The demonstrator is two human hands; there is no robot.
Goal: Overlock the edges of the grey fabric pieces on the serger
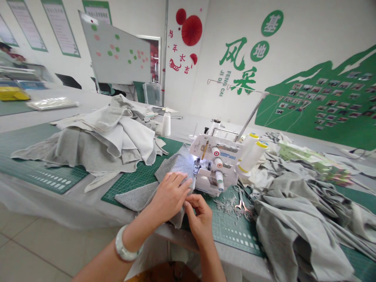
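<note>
A white overlock sewing machine [210, 162] stands on a green cutting mat, its lamp lit over the needle area. Grey knit fabric [173, 166] lies against the machine's left side and runs under my hands. My left hand [173, 192], with a pale bangle on the wrist, rests on the fabric just before the presser foot, fingers stretched out and bent a little. Close beside it, my right hand [199, 213] pinches the near edge of the fabric between thumb and fingers. The fabric's end hangs toward the table edge.
Scissors [242, 205] and grey lint lie right of the machine. Grey fabric heaps [299, 219] cover the right side, another pile [108, 133] the left. White thread cones [252, 154] stand behind the machine, under a thread stand [249, 113]. A person [10, 56] is far left.
</note>
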